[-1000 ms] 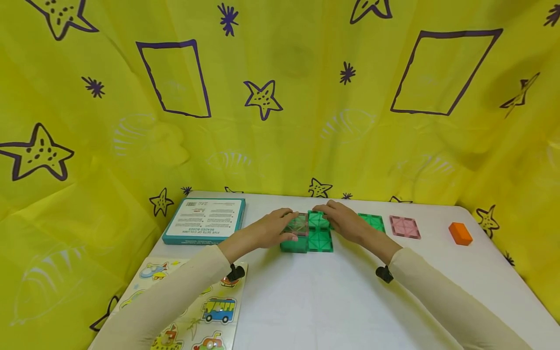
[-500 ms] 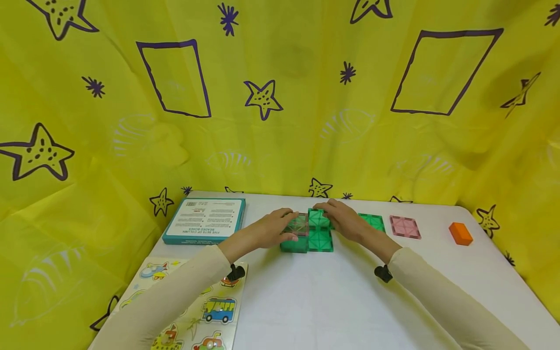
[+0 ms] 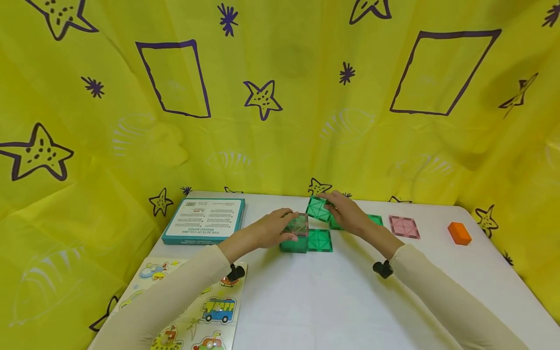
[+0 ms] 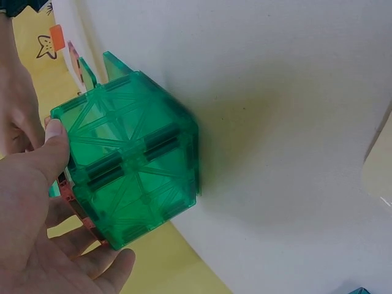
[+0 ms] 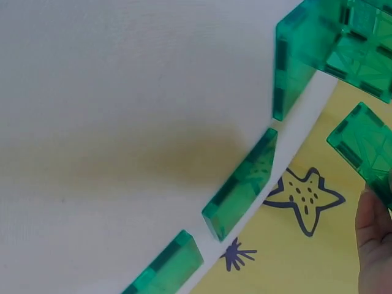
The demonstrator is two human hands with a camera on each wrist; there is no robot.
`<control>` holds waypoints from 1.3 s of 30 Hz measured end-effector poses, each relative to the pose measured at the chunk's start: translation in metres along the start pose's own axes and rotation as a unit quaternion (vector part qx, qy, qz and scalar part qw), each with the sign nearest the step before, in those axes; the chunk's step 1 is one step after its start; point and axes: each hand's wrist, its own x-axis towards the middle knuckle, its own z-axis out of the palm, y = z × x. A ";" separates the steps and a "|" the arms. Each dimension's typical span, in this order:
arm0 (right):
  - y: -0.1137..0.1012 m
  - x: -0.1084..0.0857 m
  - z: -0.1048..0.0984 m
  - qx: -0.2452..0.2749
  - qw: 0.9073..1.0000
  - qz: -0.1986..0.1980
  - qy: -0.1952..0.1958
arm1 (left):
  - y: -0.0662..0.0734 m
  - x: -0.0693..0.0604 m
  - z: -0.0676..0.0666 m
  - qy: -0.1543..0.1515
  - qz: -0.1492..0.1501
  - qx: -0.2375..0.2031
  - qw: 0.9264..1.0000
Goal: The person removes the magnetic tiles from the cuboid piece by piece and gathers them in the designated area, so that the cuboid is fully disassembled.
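My left hand (image 3: 273,229) grips the top of a small cube of see-through green magnetic tiles (image 4: 131,162), thumb on its near side and fingers across the far side. A pink tile (image 3: 299,224) forms its top. Touching its right side, a green tile (image 3: 320,240) lies flat on the table. Above and behind that, my right hand (image 3: 348,214) pinches another green magnetic tile (image 3: 318,209) by its right edge, tilted and off the cube. In the right wrist view this tile (image 5: 367,144) shows partly, with the fingers (image 5: 370,223) at its lower edge.
More green tiles (image 3: 375,220) lie right of the cube, partly behind my right hand. Beyond them are a pink tile (image 3: 404,227) and an orange block (image 3: 460,234). A teal-edged box (image 3: 205,218) and a picture puzzle board (image 3: 218,291) are at left. A yellow curtain (image 3: 280,160) hangs behind.
My right hand has lifted its green tile up and away from beside the cube, turning it askew. The flat green tile stays on the table. The left hand keeps its grip, unmoved.
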 end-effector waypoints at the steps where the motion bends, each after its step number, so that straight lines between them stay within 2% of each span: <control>1: -0.002 0.000 -0.003 0.002 1.000 0.003 0.003 | 0.000 0.000 0.000 0.001 -0.001 0.000 1.000; 7: -0.006 -0.007 -0.023 0.004 0.999 0.039 0.010 | 0.000 0.000 0.001 0.000 -0.003 -0.008 1.000; 13: 0.001 -0.029 -0.044 -0.007 0.996 0.083 0.017 | 0.002 0.000 0.001 -0.001 0.001 -0.001 1.000; 20: 0.006 -0.069 -0.066 -0.026 0.991 0.115 0.057 | 0.002 -0.002 -0.002 -0.002 0.004 -0.009 1.000; 28: 0.009 -0.115 -0.088 -0.020 0.979 0.190 0.072 | -0.002 -0.004 -0.002 0.008 0.005 -0.018 1.000; 32: 0.013 -0.137 -0.091 -0.041 0.973 0.214 0.075 | -0.003 -0.004 -0.001 0.009 0.010 -0.020 1.000; 39: 0.018 -0.176 -0.085 -0.034 0.959 0.273 0.070 | -0.002 -0.004 0.001 0.007 0.010 -0.025 1.000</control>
